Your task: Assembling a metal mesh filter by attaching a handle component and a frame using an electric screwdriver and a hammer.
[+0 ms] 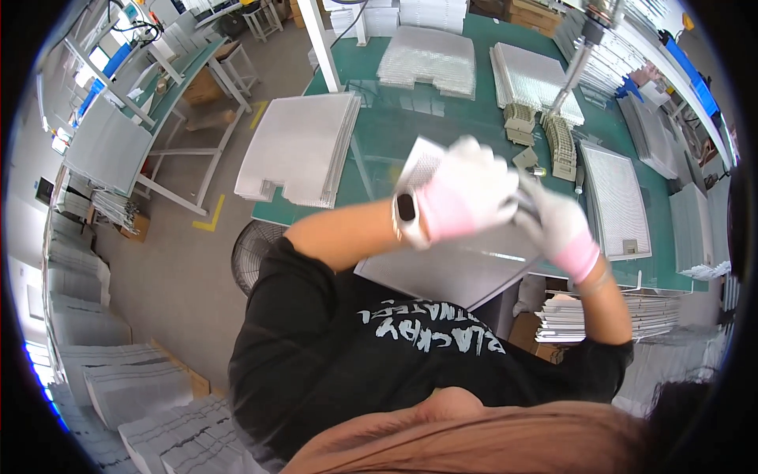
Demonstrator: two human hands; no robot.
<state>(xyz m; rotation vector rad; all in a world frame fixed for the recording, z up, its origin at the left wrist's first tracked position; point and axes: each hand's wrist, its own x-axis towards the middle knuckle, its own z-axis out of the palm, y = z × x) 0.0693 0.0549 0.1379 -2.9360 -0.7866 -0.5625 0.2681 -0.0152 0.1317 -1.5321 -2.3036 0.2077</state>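
Note:
Both my hands wear white gloves with pink cuffs and are close together over the near edge of the green table. My left hand [472,189], with a watch [407,208] at its wrist, is closed, its fingers curled toward the right hand. What it holds is hidden. My right hand [559,221] is curled around something small and grey, blurred by motion. Below them a framed grey panel [450,272] juts over the table edge toward my body. Behind my left hand shows a light mesh corner [418,164]; whether it belongs to that panel I cannot tell.
Stacked mesh panels [296,146] lie at the table's left, with more stacks [426,59] at the back. Rows of small beige parts [559,146] and a screwdriver [579,178] lie right of my hands, beside a framed mesh panel [617,201]. A floor fan [251,257] stands at left.

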